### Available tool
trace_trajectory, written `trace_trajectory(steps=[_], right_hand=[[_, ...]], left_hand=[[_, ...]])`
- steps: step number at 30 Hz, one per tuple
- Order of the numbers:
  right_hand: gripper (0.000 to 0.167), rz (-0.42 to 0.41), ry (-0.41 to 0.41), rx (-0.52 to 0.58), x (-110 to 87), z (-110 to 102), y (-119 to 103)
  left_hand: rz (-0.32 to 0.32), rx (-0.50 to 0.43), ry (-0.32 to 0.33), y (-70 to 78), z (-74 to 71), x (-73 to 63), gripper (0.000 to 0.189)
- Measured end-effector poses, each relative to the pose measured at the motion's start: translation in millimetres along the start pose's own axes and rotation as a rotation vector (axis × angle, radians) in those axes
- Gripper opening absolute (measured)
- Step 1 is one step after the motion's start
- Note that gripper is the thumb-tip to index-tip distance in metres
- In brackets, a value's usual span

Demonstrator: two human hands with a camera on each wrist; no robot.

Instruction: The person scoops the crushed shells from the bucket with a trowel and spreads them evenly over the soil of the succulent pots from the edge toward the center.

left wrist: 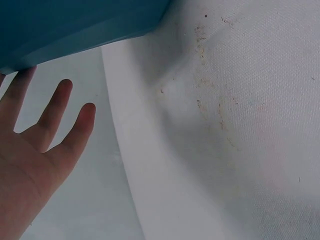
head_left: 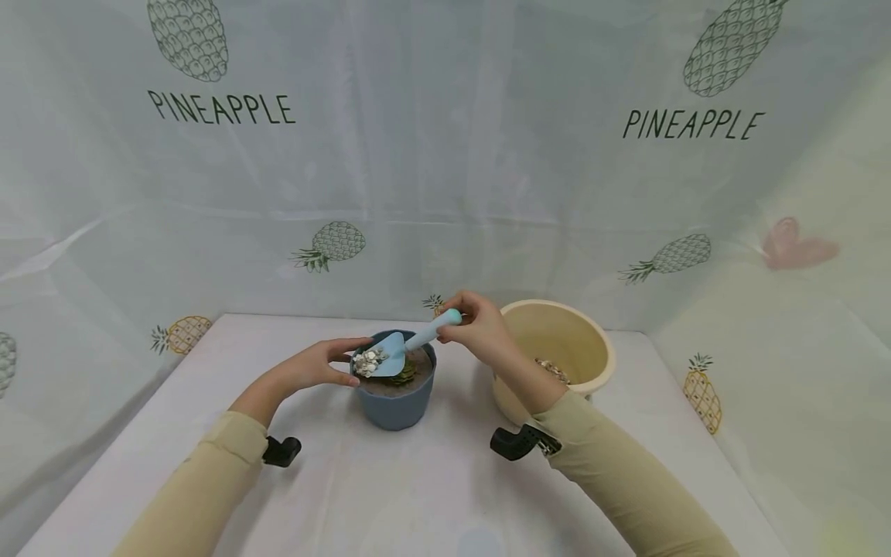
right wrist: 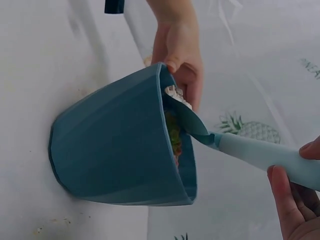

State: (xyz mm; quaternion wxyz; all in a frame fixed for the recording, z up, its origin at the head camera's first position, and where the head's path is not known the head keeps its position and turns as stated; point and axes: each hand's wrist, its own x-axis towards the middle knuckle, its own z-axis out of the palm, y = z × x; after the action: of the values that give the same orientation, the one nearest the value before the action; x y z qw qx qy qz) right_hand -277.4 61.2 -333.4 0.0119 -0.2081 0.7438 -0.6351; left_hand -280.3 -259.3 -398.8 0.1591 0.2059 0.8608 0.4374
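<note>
A blue flower pot [head_left: 394, 411] with soil and a small green succulent [head_left: 402, 378] stands on the table. My left hand [head_left: 312, 370] holds the pot's left side at the rim, thumb in front and fingers behind; in the left wrist view some fingertips stick out past the blue wall. Between thumb and fingers, my right hand [head_left: 482, 331] pinches the handle of a light blue trowel [head_left: 394, 354]. Its blade slants down to the left over the pot and bears white pebbles [head_left: 369, 362] at the tip, close to the left rim. In the right wrist view the blade [right wrist: 187, 117] dips inside the rim.
Right of the pot stands a cream bucket [head_left: 600, 363] with pebbles [head_left: 552, 370] inside, partly hidden by my right forearm. Specks of dirt [left wrist: 200, 105] lie on the white tabletop [head_left: 418, 495]. A pineapple-print sheet [head_left: 445, 170] hangs behind and at the sides.
</note>
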Motion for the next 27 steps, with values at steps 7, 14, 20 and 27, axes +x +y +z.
trace_trajectory(steps=[7,14,20,27], right_hand=[[0.019,-0.009,-0.039,-0.086,4.4,4.7,-7.7],[0.019,-0.017,-0.074,-0.174,7.2,6.7,-14.8],[0.02,-0.026,-0.113,-0.211,8.2,4.8,-19.3],[0.019,-0.041,-0.119,-0.218,12.2,2.0,-21.7]], left_hand=[[0.01,0.006,0.0,-2.3,0.4,1.2,0.08],[0.003,-0.002,0.008,-2.3,0.8,-0.7,0.08],[0.01,-0.001,0.009,-2.1,0.5,-1.0,0.081],[0.012,-0.001,0.011,-3.8,1.1,-1.0,0.081]])
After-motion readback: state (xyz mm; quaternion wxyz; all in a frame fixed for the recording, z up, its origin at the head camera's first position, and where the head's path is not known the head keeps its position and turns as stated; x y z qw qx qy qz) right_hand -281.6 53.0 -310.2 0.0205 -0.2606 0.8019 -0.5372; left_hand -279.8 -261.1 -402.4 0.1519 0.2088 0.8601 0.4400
